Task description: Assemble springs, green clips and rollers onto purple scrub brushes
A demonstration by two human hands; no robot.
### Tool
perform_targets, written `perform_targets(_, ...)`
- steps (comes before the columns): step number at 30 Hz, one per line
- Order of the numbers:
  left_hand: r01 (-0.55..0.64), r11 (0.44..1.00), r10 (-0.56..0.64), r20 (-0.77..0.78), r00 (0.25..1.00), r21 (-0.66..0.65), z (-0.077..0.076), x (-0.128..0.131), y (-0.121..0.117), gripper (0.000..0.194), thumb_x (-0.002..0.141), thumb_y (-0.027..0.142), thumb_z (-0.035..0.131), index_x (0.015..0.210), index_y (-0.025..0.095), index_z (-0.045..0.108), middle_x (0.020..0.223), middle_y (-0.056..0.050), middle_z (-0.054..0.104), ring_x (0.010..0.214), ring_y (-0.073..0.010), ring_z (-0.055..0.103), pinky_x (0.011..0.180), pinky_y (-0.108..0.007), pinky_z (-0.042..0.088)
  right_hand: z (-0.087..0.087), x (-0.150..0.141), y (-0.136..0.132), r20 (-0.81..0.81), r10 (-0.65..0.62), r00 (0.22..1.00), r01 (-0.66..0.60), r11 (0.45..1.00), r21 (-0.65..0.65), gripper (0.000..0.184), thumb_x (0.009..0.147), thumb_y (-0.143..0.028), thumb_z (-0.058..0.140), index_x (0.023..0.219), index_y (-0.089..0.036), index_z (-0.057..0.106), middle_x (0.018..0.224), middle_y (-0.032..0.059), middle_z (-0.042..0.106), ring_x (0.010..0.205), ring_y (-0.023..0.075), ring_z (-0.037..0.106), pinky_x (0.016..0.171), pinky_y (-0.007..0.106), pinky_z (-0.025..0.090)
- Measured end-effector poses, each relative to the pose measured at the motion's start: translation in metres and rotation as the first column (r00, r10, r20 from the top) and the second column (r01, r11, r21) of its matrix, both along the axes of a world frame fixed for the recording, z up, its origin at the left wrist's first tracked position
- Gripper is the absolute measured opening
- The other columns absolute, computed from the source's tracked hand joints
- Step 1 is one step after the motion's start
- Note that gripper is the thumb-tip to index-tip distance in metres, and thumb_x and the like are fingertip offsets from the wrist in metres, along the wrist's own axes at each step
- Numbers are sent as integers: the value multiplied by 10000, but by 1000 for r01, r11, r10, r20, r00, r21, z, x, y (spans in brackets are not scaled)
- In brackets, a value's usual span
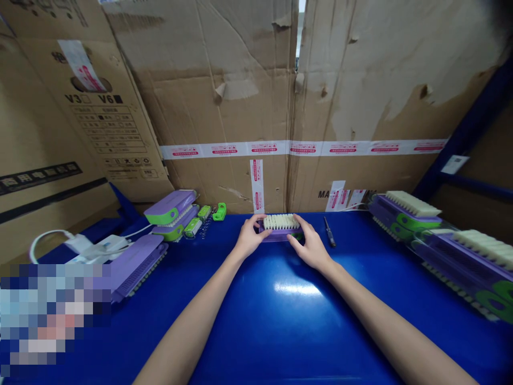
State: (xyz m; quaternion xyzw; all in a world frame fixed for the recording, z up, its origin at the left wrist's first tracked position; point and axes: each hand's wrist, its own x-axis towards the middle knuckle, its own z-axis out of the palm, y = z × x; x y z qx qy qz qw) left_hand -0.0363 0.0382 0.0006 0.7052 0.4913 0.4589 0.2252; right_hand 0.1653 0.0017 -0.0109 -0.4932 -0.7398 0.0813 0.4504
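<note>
A purple brush-like block (276,235) with rows of cream, tooth-like tufts facing up lies on the blue table at the centre, near the cardboard wall. My left hand (250,236) grips its left end, thumb on the near side and fingers curled around the far side. At its right end, my right hand (309,245) holds it with thumb and fingers, and a bit of green shows beside the thumb. A screwdriver (329,234) with a dark handle lies just right of my right hand.
Similar purple-and-green blocks stand in stacks at left (172,206) and right (404,214). Green parts (193,227), loose small metal pieces (206,224) and a bright green bracket (219,212) lie left. White plugs and cables (94,246) sit further left. Cardboard (224,107) walls the back.
</note>
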Motion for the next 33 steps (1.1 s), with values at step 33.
perform_targets(33, 90, 996, -90, 76, 993, 11, 5, -7, -1, 501, 688, 157, 635, 1172, 234, 528, 1096, -45, 623, 790, -145, 498, 691, -268, 409, 3, -1, -2, 44, 46, 998, -45, 999, -11, 590, 833, -347, 511, 1358, -128, 355, 1314, 171, 501, 1217, 270, 466, 1038, 460, 371)
